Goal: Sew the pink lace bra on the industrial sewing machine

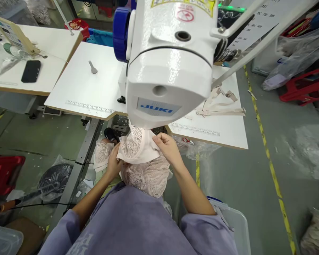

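Observation:
A pale pink lace bra (pixel 134 145) is stretched between my two hands, just below the head of a white sewing machine (pixel 170 78). Its upper edge runs under the machine head, which hides the needle area. My left hand (pixel 113 161) grips the bra's left edge, fingers mostly behind the fabric. On the other side my right hand (pixel 167 144) pinches the right edge between thumb and fingers. More lace bra pieces (pixel 149 175) lie heaped on my lap, and another lace cup (pixel 102 154) hangs beside my left hand.
Beige straps (pixel 220 102) lie on the machine table (pixel 228 131) at the right. A grey spoon-shaped tool (pixel 92 67) rests on its left part. A phone (pixel 31 71) is on the neighbouring table. A clear plastic bin (pixel 236 223) stands at my right, a red stool (pixel 5 173) at far left.

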The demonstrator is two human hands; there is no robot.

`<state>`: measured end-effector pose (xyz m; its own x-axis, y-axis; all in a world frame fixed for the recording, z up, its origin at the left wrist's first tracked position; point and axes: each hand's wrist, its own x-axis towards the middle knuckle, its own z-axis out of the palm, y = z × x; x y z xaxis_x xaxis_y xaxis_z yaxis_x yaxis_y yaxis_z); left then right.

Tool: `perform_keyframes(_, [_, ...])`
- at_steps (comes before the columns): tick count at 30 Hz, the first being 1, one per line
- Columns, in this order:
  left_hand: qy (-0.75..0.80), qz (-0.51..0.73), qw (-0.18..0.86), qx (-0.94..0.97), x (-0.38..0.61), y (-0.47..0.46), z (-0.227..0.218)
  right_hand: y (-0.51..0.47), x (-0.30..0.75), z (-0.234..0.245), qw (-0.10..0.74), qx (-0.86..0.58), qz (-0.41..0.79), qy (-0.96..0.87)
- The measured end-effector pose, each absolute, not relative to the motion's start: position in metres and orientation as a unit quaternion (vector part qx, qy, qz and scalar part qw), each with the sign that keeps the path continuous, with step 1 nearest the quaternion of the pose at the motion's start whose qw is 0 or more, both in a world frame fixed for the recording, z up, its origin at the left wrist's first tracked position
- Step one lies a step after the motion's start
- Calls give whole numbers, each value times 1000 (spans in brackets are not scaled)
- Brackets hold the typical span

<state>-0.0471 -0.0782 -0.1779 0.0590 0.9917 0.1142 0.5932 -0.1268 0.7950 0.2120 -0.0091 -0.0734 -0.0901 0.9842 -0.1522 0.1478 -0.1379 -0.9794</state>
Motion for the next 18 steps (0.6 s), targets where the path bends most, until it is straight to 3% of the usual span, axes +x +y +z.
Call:
perform_keyframes(5, [600, 340, 292, 663, -75, -66, -170, -13, 212, -77, 389, -538, 510, -547])
perform_keyframes(11, [609, 360, 123, 696, -104, -80, -128, -39, 236, -59, 349, -568, 478, -572])
perform_keyframes(14, [558, 291, 204, 749, -93, -118, -110, -72, 285, -51, 250, -624, 437, -598])
perform_keyframes(16, [473, 222, 340, 782, -86, -139, -106, -89, 328, -55, 103, -641, 442, -619])
perform_keyframes(18, [483, 172, 416, 751, -91, -147, -112, -100, 364, -69, -36, -653, 419, -630])
